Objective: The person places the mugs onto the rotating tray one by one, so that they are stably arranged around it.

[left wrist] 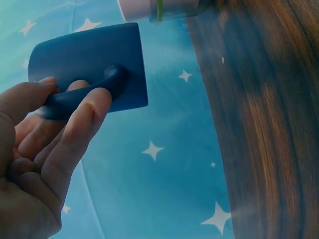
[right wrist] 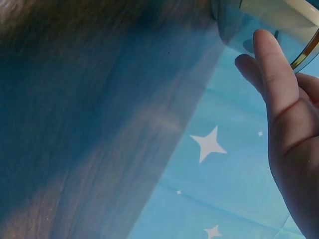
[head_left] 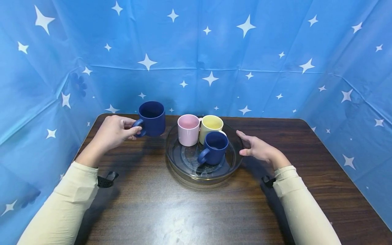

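My left hand pinches the handle of a dark blue mug, held upright above the table left of a glass bowl. In the left wrist view, thumb and fingers close around the handle of that mug. The wide, dark see-through glass bowl holds a pink mug, a yellow mug and a second blue mug. My right hand rests at the bowl's right side, fingers extended along its outside. In the right wrist view, the fingers lie by the glass bowl.
A dark wood-grain table bears the bowl. Blue curtains with white stars rise behind the table and along both sides. Black straps hang at the wrists.
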A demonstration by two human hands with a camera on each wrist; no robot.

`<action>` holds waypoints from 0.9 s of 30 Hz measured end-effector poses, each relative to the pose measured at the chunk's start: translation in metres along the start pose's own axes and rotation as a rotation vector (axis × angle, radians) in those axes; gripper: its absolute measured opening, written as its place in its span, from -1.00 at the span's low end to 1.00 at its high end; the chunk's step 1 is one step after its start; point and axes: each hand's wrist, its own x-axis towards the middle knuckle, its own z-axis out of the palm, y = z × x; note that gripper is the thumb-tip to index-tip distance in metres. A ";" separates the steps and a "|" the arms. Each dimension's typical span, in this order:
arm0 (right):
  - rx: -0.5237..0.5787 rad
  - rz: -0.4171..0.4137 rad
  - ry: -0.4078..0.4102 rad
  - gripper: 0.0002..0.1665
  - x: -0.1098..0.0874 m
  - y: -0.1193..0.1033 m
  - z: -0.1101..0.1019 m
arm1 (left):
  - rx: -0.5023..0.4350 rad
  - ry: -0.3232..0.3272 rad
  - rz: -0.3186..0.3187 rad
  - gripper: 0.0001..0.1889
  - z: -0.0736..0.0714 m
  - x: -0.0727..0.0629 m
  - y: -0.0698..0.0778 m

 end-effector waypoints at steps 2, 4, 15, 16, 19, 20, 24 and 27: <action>0.010 0.003 -0.005 0.00 0.000 0.000 -0.001 | 0.000 -0.001 0.009 -0.77 -0.001 -0.001 0.000; 0.016 0.001 -0.014 -0.01 0.001 -0.001 -0.001 | 0.001 -0.002 0.017 -0.77 -0.003 -0.002 0.001; 0.001 0.006 -0.021 -0.07 0.006 -0.001 -0.005 | -0.004 -0.018 0.052 -0.75 -0.009 -0.007 0.006; -0.003 0.009 -0.019 -0.08 0.006 -0.001 -0.005 | -0.005 -0.019 0.056 -0.75 -0.009 -0.007 0.006; -0.020 0.010 -0.016 -0.09 0.006 -0.002 -0.006 | -0.004 -0.018 0.079 -0.77 -0.011 -0.009 0.008; -0.022 0.010 -0.018 -0.10 0.006 -0.001 -0.007 | -0.002 -0.017 0.087 -0.77 -0.011 -0.009 0.008; -0.012 0.011 -0.022 -0.11 0.008 -0.001 -0.008 | 0.006 -0.026 0.107 -0.77 -0.012 -0.011 0.012; 0.006 0.016 -0.026 -0.12 0.009 -0.001 -0.008 | 0.009 -0.039 0.112 -0.77 -0.013 -0.012 0.014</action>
